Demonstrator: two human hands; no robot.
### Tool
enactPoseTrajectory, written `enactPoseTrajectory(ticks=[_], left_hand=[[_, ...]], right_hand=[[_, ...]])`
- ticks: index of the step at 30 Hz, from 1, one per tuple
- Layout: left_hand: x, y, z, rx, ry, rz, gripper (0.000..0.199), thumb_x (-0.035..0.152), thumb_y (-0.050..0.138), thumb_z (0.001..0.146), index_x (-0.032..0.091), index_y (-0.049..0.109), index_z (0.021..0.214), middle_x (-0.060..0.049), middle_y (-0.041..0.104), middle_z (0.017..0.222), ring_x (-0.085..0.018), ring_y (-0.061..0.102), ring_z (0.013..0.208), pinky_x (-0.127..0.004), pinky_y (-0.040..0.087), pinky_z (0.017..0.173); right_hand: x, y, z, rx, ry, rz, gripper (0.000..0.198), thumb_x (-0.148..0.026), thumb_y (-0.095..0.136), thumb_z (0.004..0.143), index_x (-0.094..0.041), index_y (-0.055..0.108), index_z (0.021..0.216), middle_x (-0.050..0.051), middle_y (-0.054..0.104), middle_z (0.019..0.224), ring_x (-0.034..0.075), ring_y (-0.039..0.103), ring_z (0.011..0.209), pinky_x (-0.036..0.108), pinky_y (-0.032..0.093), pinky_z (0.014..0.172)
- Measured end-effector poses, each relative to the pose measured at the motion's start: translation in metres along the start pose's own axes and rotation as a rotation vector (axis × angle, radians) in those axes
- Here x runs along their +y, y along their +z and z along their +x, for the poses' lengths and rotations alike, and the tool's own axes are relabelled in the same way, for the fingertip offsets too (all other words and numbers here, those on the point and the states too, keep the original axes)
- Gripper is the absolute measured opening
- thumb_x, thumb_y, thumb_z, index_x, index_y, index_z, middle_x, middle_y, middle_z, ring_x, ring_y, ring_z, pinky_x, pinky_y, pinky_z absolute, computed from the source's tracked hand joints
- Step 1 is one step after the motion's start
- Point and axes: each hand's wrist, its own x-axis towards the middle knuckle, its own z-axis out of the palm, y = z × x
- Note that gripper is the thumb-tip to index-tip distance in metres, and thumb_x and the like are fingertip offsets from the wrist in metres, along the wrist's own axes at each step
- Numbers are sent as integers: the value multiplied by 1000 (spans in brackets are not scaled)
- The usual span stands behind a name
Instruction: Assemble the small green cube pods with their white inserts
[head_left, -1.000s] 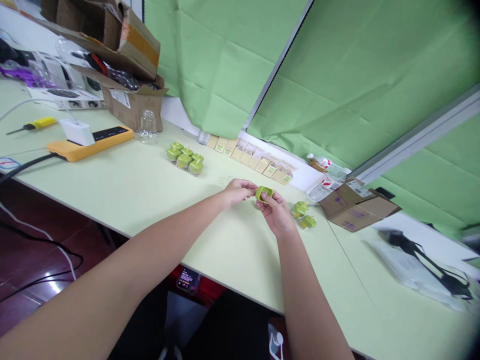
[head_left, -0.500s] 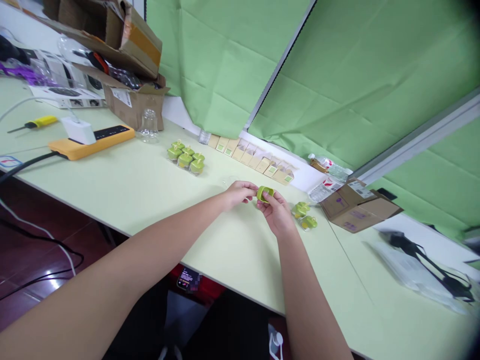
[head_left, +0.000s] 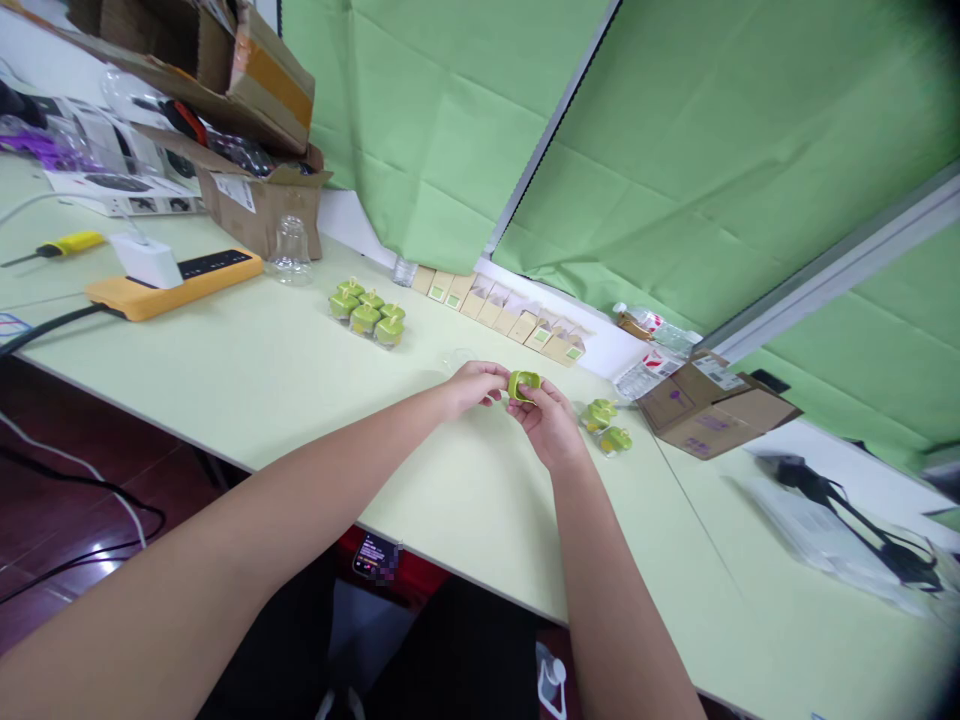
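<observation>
My right hand (head_left: 553,425) holds a hollow green square-shaped lid (head_left: 524,386), its thumb pressed inside the open side and its fingers beneath. My left hand (head_left: 478,386) is closed at the lid's left edge, fingertips pinched together against or very near the rim; what lies between them is too small to tell. Right of my hands stand two small clear containers with green lids (head_left: 600,413). Farther back on the left is a group of several such green-lidded containers (head_left: 366,315). A faint clear round piece (head_left: 456,358) lies just behind my left hand.
Small cardboard boxes (head_left: 495,308) line the wall side. An orange power strip (head_left: 176,285), a clear glass-like vessel (head_left: 291,250) and a carton (head_left: 259,205) are at left. Another carton (head_left: 712,405) and plastic bottles (head_left: 656,345) stand right. The table's front edge (head_left: 450,573) is near me.
The view has shifted slightly. The green lid has tilted a little in my right hand, and both hands remain together in nearly the same place.
</observation>
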Motion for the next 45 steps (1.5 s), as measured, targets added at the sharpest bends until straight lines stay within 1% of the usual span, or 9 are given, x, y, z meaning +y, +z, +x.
enactPoseTrajectory(ticks=[11, 21, 45], left_hand=[[-2, 0, 1, -25, 1, -48, 15, 19, 67, 68, 16, 69, 83, -1, 62, 74, -10, 56, 64, -25, 44, 64], [-3, -1, 3, -43, -9, -43, 15, 19, 67, 67, 16, 68, 82, 0, 61, 74, -10, 56, 64, -25, 43, 65], [-2, -1, 1, -50, -8, -22, 14, 19, 66, 68, 16, 68, 82, -1, 60, 75, -9, 56, 64, -24, 43, 62]], right_hand=[[-1, 1, 0, 1, 10, -10, 24, -28, 83, 67, -23, 69, 85, -2, 69, 83, 10, 61, 66, 24, 56, 66], [-2, 1, -1, 6, 35, -20, 25, -29, 84, 65, -23, 68, 85, -2, 69, 79, 11, 62, 66, 25, 56, 67], [-2, 1, -2, 17, 52, -36, 27, -30, 85, 64, -23, 69, 85, -2, 68, 80, 11, 62, 65, 26, 54, 65]])
